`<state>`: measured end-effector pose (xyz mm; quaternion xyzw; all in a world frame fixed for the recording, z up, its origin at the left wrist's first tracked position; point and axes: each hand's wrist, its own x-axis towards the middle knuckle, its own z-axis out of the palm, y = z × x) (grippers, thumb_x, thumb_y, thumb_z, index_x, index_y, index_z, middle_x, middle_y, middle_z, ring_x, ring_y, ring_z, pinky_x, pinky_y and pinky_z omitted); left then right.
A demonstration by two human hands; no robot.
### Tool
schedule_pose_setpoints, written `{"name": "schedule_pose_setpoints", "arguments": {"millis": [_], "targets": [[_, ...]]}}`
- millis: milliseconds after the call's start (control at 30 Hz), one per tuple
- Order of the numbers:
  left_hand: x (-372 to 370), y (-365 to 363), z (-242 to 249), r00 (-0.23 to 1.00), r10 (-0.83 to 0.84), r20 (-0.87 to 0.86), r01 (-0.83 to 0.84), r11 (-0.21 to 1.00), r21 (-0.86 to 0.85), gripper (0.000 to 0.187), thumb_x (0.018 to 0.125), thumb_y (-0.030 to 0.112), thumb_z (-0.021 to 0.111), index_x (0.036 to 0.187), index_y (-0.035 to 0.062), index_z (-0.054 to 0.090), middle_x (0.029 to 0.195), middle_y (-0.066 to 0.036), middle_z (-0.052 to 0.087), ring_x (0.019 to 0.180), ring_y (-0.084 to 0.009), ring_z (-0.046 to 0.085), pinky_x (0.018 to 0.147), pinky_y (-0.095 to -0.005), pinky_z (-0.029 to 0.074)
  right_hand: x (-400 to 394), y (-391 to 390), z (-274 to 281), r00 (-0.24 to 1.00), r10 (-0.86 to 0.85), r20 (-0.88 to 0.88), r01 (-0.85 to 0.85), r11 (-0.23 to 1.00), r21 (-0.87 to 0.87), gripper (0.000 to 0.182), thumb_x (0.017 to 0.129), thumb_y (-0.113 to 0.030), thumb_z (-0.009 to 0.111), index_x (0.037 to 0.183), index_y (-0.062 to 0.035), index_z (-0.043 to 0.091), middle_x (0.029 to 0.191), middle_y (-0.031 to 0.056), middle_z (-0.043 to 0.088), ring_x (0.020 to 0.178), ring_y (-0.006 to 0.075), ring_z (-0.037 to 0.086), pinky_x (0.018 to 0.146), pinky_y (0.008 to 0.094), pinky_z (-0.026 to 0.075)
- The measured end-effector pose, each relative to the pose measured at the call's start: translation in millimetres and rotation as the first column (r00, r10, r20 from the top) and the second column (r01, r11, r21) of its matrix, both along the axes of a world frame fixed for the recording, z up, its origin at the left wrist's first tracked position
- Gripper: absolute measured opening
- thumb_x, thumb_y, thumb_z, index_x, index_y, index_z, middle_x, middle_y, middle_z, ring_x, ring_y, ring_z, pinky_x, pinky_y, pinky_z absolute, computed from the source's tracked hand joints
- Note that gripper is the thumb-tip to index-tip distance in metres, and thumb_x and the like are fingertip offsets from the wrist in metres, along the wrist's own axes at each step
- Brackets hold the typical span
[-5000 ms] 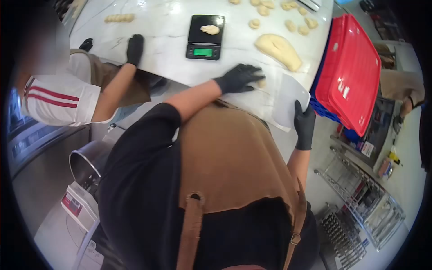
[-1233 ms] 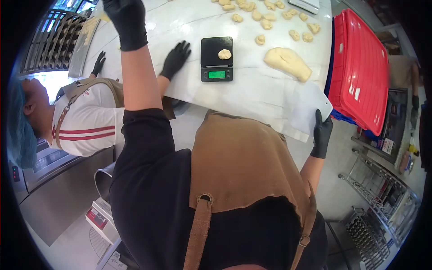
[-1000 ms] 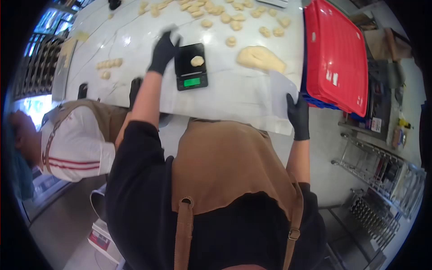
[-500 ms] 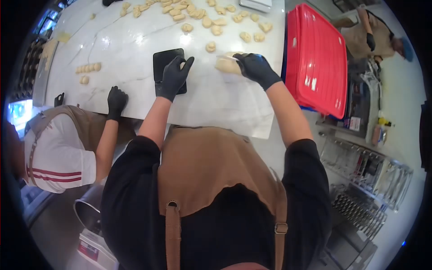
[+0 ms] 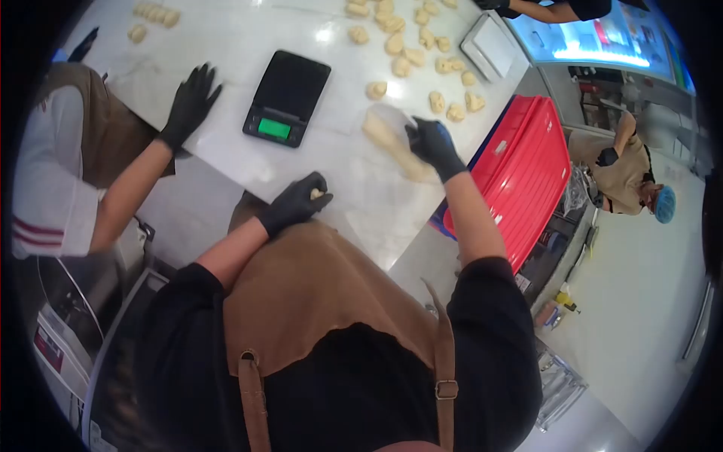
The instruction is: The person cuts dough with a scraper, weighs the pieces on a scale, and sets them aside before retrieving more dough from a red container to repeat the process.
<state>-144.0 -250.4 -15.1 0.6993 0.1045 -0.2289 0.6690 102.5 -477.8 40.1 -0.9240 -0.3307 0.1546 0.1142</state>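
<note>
A small bit of dough shows between the curled fingers of my black-gloved left hand, close to the table's front edge. My gloved right hand is closed on a pale, see-through scraper, blurred at its edge. Beside and below the scraper lies a long dough log on the marble table. Between my hands, farther back, sits a black kitchen scale with a lit green display and a bare platform. A single dough piece rests just beyond the log.
Several dough pieces lie scattered at the back. A white tray-like box stands at the far corner. Red lidded bins stand against the right side. At left, a co-worker's gloved hand is over the table; another person stands far right.
My left hand has come away from the scale towards my body with a bit of dough. My view has turned, showing more of the log. The co-worker's fingers have spread.
</note>
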Motion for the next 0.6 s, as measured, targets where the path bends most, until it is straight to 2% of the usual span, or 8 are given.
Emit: {"name": "schedule_pose_setpoints", "arguments": {"millis": [133, 233, 300, 367, 400, 433, 467, 600], "targets": [[-9.5, -17.3, -14.3, 0.954, 0.046, 0.297, -0.088, 0.988, 0.128, 0.022, 0.091, 0.016, 0.065, 0.110, 0.0081, 0.057, 0.097, -0.016, 0.065, 0.088, -0.0341, 0.064, 0.077, -0.0411, 0.051, 32.0, -11.0, -4.2, 0.949, -0.090, -0.303, 0.083, 0.996, -0.036, 0.034, 0.087, -0.026, 0.069, 0.109, -0.0009, 0.070, 0.098, 0.0268, 0.070, 0.094, 0.0419, 0.067, 0.084, 0.0448, 0.053], [-17.8, -35.8, -34.4, 0.844, -0.051, 0.534, -0.119, 0.953, 0.279, 0.031, 0.089, 0.023, 0.070, 0.116, 0.0110, 0.060, 0.107, -0.012, 0.063, 0.094, -0.0311, 0.062, 0.080, -0.0418, 0.049, 18.9, 3.1, -43.7, 0.874, 0.094, -0.476, -0.119, 0.993, -0.022, 0.040, 0.087, -0.032, 0.070, 0.111, 0.0001, 0.069, 0.104, 0.0260, 0.070, 0.098, 0.0396, 0.066, 0.088, 0.0437, 0.051], [-28.1, -38.3, -32.1, 0.715, -0.302, 0.631, -0.111, 0.842, 0.528, 0.040, 0.086, 0.029, 0.073, 0.121, 0.0134, 0.062, 0.108, -0.010, 0.061, 0.095, -0.0287, 0.060, 0.082, -0.0411, 0.046, -59.7, 37.9, -54.3, 0.835, 0.368, -0.409, -0.357, 0.928, 0.106, 0.046, 0.086, -0.037, 0.071, 0.112, 0.0010, 0.069, 0.109, 0.0258, 0.069, 0.100, 0.0386, 0.065, 0.091, 0.0427, 0.050], [-21.8, -22.0, -32.4, 0.604, -0.418, 0.678, -0.206, 0.741, 0.640, 0.047, 0.082, 0.033, 0.076, 0.124, 0.0154, 0.063, 0.109, -0.008, 0.060, 0.095, -0.0272, 0.058, 0.083, -0.0408, 0.044, -77.7, 47.6, -16.7, 0.892, 0.317, -0.323, -0.279, 0.947, 0.158, 0.047, 0.088, -0.039, 0.069, 0.111, 0.0015, 0.068, 0.104, 0.0242, 0.070, 0.096, 0.0383, 0.066, 0.090, 0.0416, 0.050], [-26.5, -21.6, -33.4, 0.571, -0.417, 0.708, -0.232, 0.745, 0.626, 0.051, 0.081, 0.035, 0.077, 0.126, 0.0161, 0.063, 0.110, -0.008, 0.060, 0.096, -0.0268, 0.058, 0.083, -0.0408, 0.043, -52.1, 23.1, -46.7, 0.940, 0.297, -0.170, -0.294, 0.955, 0.043, 0.046, 0.089, -0.039, 0.068, 0.111, 0.0015, 0.068, 0.100, 0.0235, 0.071, 0.091, 0.0378, 0.067, 0.087, 0.0430, 0.051], [-39.4, -28.0, -33.1, 0.530, -0.423, 0.735, -0.229, 0.763, 0.604, 0.054, 0.079, 0.037, 0.077, 0.127, 0.0169, 0.063, 0.110, -0.008, 0.060, 0.096, -0.0264, 0.057, 0.083, -0.0408, 0.042, -50.5, 12.7, 4.8, 0.974, -0.056, -0.219, 0.068, 0.997, 0.047, 0.041, 0.090, -0.036, 0.067, 0.110, 0.0008, 0.069, 0.094, 0.0234, 0.071, 0.085, 0.0388, 0.068, 0.079, 0.0437, 0.053], [-38.4, -31.4, -38.9, 0.586, -0.450, 0.674, -0.203, 0.724, 0.659, 0.055, 0.078, 0.038, 0.078, 0.125, 0.0143, 0.063, 0.116, -0.009, 0.058, 0.098, -0.0262, 0.056, 0.082, -0.0416, 0.042, -50.9, -4.6, 46.1, 0.961, -0.052, -0.271, 0.145, 0.931, 0.336, 0.038, 0.090, -0.033, 0.068, 0.109, -0.0001, 0.070, 0.091, 0.0237, 0.071, 0.081, 0.0396, 0.069, 0.072, 0.0427, 0.054], [-28.1, -34.6, -44.7, 0.592, -0.428, 0.683, -0.251, 0.707, 0.661, 0.060, 0.077, 0.040, 0.079, 0.128, 0.0139, 0.062, 0.118, -0.010, 0.058, 0.099, -0.0262, 0.055, 0.082, -0.0406, 0.043, -60.3, -69.4, 76.2, 0.987, 0.030, 0.160, -0.059, 0.982, 0.180, 0.034, 0.088, -0.032, 0.071, 0.111, -0.0061, 0.073, 0.090, 0.0215, 0.073, 0.083, 0.0339, 0.072, 0.077, 0.0408, 0.057]]}}
